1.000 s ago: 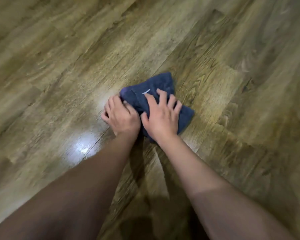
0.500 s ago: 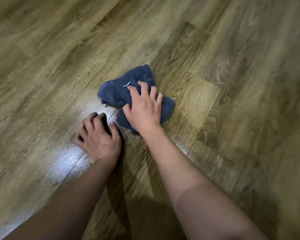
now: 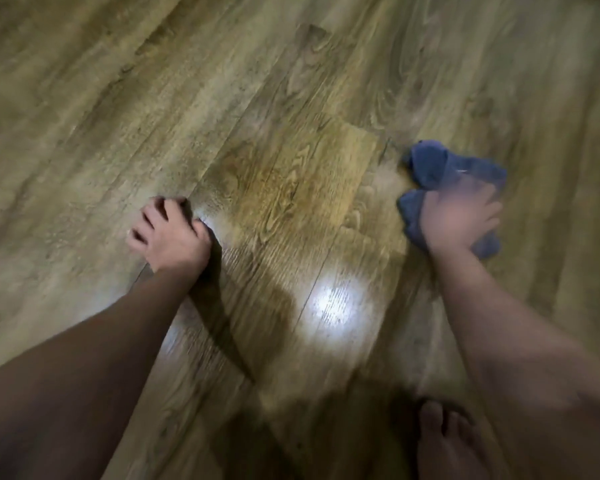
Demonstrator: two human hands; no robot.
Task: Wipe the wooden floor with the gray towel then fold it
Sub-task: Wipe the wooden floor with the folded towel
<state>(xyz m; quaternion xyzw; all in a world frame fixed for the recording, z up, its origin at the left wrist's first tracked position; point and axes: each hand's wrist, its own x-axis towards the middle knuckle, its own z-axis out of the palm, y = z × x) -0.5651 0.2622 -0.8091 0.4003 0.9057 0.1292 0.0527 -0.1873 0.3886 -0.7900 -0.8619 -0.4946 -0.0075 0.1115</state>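
Two hands apart | left hand point(image 3: 172, 235) curled on floor point(image 3: 257, 133) | blurred right hand point(image 3: 459, 220) on towel point(image 3: 437, 166), grip unclear

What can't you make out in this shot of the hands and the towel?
Head view only:
- Right hand: motion-blurred, so its grip on the towel is unclear.
- Towel: partly under that hand, folds unreadable.
- Left hand: fingertips curl under, contact with the floor hidden.
- Foot: cut off by the bottom edge.

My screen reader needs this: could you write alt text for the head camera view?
A person's right hand presses a bunched gray towel on the wooden floor, blurred by motion. The left hand rests on the floor apart from it; a bare foot shows below.
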